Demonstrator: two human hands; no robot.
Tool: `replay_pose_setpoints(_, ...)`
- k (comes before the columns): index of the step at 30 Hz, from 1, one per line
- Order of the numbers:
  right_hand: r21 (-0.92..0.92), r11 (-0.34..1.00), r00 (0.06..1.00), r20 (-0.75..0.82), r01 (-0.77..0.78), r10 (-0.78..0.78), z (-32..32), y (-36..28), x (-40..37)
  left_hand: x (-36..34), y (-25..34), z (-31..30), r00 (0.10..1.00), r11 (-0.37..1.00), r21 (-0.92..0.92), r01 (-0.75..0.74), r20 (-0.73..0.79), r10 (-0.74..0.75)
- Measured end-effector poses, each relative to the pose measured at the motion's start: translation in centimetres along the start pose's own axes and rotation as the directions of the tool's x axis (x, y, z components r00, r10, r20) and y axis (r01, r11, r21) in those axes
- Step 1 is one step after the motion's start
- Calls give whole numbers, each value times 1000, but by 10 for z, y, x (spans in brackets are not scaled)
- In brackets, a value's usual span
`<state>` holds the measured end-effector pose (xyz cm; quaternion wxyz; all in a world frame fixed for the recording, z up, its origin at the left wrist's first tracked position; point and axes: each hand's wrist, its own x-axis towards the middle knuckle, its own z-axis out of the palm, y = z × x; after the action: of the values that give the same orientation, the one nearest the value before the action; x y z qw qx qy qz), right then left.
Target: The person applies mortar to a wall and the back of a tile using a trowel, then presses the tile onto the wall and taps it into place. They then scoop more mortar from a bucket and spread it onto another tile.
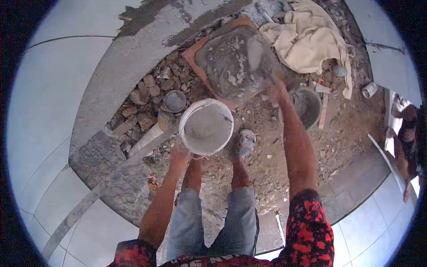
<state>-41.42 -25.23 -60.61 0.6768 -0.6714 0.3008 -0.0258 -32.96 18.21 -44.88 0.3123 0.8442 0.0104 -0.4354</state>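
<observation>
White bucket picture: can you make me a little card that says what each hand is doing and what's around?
left hand: grips the rim of the white bucket
bucket contents: grey mix
right hand: stretched out to the grey mortar heap; grip too blurred to tell
nearby: dark bucket, beige cloth, sandal
ground: rubble and dirt

The bucket at mid-frame looks like white plastic, its inside coated in matt grey mortar. Above it, the mortar heap is wet, lumpy and rough. At upper right lies a crumpled beige cloth. The floor tiles at left are pale, smooth and faintly glossy. The rubble is coarse broken brick.
</observation>
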Motion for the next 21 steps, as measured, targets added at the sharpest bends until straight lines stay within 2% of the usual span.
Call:
replay_pose_setpoints(1, 99, 995, 999, 1, 32, -32, 2, 0, 25, -1, -12, -4, 999, 996, 84, -35, 18, 34)
replay_pose_setpoints(2, -294, 955, 998, -57, -29, 13, 4, -18, 45, -1, -25, -5, 999, 991, 121, -48, 24, 46)
replay_pose_setpoints(3, -477, 877, 996, -87, -59, 19, 6, -14, 69, -2, -38, -6, 998, 986, 158, -61, 29, 57)
replay_pose_setpoints(4, -639, 764, 993, -117, -95, 26, 8, -9, 92, -1, -54, -5, 999, 996, 73, -44, -17, 45)
replay_pose_setpoints(5, -390, 910, 989, 17, 139, -144, 5, 25, 116, -3, -65, -5, 998, 1000, -8, -26, -60, 25)
replay_pose_setpoints(7, -191, 974, 989, 66, -119, 134, 12, 21, 124, -8, -36, -11, 996, 998, -21, -53, -70, 52)
replay_pose_setpoints(8, -105, 960, 959, 89, -259, 268, 16, 18, 127, -11, -25, -13, 993, 995, -29, -90, -75, 88)
replay_pose_setpoints(9, -176, 951, 956, 105, -253, 273, 19, 15, 126, -13, -24, -15, 993, 996, -35, -88, -77, 85)
replay_pose_setpoints(11, -439, 894, 968, 173, -88, 181, 34, 10, 116, -18, -22, -19, 999, 999, 28, 23, -36, -22)
replay_pose_setpoints(12, -584, 811, 965, 233, 40, 121, 45, 9, 111, -20, -20, -20, 998, 997, 48, 61, -26, -60)
replay_pose_setpoints(13, -689, 706, 948, 308, 167, 77, 57, 8, 105, -21, -14, -21, 999, 977, 210, 33, -12, -31)
replay_pose_setpoints(15, -781, 491, 892, 452, 387, 15, 79, 5, 97, -18, -12, -20, 1000, 930, 366, -4, 3, 3)
replay_pose_setpoints(16, -790, 401, 863, 506, 463, 1, 88, 6, 92, -16, -17, -17, 998, 991, 119, 56, 3, -57)
replay_pose_setpoints(17, -791, 313, 835, 551, 526, -13, 95, 6, 89, -15, -22, -14, 993, 984, -136, 118, 18, -116)
replay_pose_setpoints(21, -757, -78, 756, 653, 649, -47, 98, 13, 94, -12, -31, -3, 997, 966, -247, 72, 2, -74)
